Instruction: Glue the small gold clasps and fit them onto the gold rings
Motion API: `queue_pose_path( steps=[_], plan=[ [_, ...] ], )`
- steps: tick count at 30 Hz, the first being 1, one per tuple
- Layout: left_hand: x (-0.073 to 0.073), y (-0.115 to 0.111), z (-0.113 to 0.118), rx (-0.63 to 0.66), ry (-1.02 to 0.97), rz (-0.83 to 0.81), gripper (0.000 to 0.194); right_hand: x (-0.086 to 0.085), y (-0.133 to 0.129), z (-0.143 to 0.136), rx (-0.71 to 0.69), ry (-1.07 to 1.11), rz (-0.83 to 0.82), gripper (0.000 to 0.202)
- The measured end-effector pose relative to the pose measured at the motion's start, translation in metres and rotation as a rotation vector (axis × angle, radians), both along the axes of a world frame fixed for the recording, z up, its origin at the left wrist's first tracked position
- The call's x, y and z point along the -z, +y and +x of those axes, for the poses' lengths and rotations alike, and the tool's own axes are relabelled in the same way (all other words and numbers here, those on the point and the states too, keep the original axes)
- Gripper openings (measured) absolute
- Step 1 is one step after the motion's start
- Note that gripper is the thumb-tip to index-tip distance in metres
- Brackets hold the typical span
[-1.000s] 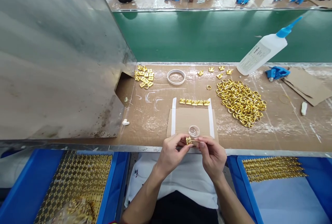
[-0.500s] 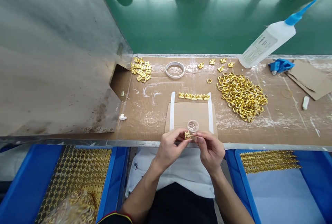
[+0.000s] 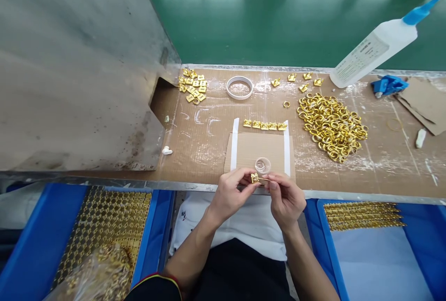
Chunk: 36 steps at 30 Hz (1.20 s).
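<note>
Between the thumb and finger of my left hand (image 3: 232, 195) is a small gold piece (image 3: 254, 178). My right hand (image 3: 286, 199) pinches a thin stick (image 3: 264, 179), whose tip reaches the gold piece. Just beyond my fingers a small clear round dish (image 3: 262, 165) rests on a cardboard pad (image 3: 259, 145) with white tape strips along its sides. Several gold square pieces (image 3: 265, 126) stand in a row at the pad's far edge. To the right lies a heap of gold rings (image 3: 332, 127).
A metal housing (image 3: 76, 73) rises at the left. Loose gold squares (image 3: 192, 86), a white tape ring (image 3: 239, 88) and a leaning bottle (image 3: 374, 52) stand farther back. Blue trays (image 3: 145, 236) (image 3: 329, 245) with gold pieces flank my lap below the table edge.
The camera view has shifted slightly, so the table items sit a little higher and farther right. Both hands keep their hold, and the gold piece appears turned slightly.
</note>
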State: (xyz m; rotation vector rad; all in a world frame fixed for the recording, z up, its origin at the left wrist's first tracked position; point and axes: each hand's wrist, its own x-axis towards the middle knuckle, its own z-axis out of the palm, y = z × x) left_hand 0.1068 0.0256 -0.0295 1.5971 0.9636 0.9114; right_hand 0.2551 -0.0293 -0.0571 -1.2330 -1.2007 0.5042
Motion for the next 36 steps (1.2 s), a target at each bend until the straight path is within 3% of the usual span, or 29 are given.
queue_pose_path(
  steps=[23, 36],
  plan=[
    [0.0013, 0.0003, 0.0004, -0.007, -0.002, 0.036, 0.015, -0.0005, -0.0007, -0.0014, -0.016, -0.009, 0.015, 0.018],
    [-0.0014, 0.0014, -0.002, 0.014, 0.01, -0.053, 0.013, -0.0056, -0.0003, -0.0013, -0.052, -0.012, -0.005, 0.013]
  ],
)
